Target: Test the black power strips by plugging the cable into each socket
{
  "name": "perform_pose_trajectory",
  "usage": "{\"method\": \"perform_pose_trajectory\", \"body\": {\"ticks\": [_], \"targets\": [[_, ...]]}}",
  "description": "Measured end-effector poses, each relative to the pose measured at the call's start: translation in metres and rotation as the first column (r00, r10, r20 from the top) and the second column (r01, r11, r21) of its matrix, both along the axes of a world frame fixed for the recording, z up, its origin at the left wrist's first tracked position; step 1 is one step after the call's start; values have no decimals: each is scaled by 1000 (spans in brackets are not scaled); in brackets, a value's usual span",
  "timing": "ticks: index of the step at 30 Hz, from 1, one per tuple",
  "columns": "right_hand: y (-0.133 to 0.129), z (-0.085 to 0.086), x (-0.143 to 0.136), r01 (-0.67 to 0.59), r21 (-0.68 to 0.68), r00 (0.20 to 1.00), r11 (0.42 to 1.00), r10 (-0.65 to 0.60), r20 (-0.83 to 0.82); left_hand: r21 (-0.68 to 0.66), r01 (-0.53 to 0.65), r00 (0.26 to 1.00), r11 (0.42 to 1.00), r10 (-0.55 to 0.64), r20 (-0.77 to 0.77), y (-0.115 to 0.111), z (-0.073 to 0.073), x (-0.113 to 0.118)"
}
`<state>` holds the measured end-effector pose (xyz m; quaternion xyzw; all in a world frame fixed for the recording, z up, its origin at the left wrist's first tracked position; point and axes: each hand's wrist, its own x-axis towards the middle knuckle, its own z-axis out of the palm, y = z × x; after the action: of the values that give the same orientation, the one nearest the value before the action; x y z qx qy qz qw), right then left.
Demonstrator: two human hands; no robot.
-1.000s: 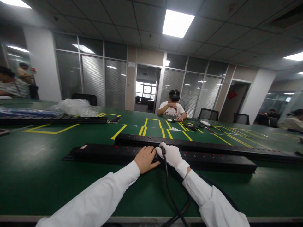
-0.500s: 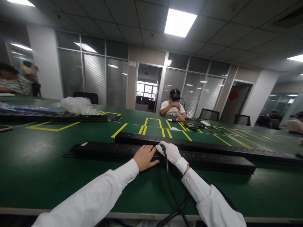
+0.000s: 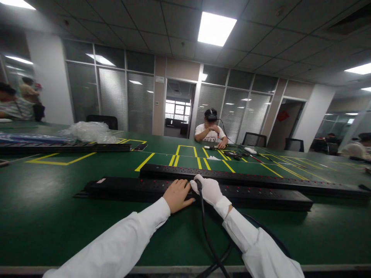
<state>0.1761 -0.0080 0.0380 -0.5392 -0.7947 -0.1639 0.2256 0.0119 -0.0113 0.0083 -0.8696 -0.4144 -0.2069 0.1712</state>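
A long black power strip with red-dotted sockets along its top lies crosswise on the table in front of me. My left hand, bare, is laid over its middle, fingers across the top and thumb along the front edge, gripping it. Close beside it, my right hand in a white glove is closed around a black plug held against the strip's top. Whether the plug sits in a socket is hidden by the glove. From the plug a thick black cable runs down over the table's near edge.
Behind lies a second long black power strip. Plastic wrap and more black strips are at the left, near a phone. Yellow tape marks the green table. Across it sits a person among cables and small devices.
The view has shifted slightly. Both hands stay at the middle of the power strip, and the right hand still holds the plug there.
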Motion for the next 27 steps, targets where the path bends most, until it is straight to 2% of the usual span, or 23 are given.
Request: {"method": "perform_pose_trajectory", "body": {"ticks": [9,16,21,27], "targets": [[-1,3,1,-9,-37,1000,999,8,-20,-8,8,1000,1000,-8,3,0,0,-1],[17,5,5,-90,-178,983,980,59,-172,-2,2,1000,1000,-2,9,0,1,0],[14,2,8,-108,-128,978,986,82,-189,-8,-3,1000,1000,3,12,-1,1,0],[-3,-2,10,-66,-27,992,997,62,-113,8,7,1000,1000,-7,13,3,-4,-1]]}}
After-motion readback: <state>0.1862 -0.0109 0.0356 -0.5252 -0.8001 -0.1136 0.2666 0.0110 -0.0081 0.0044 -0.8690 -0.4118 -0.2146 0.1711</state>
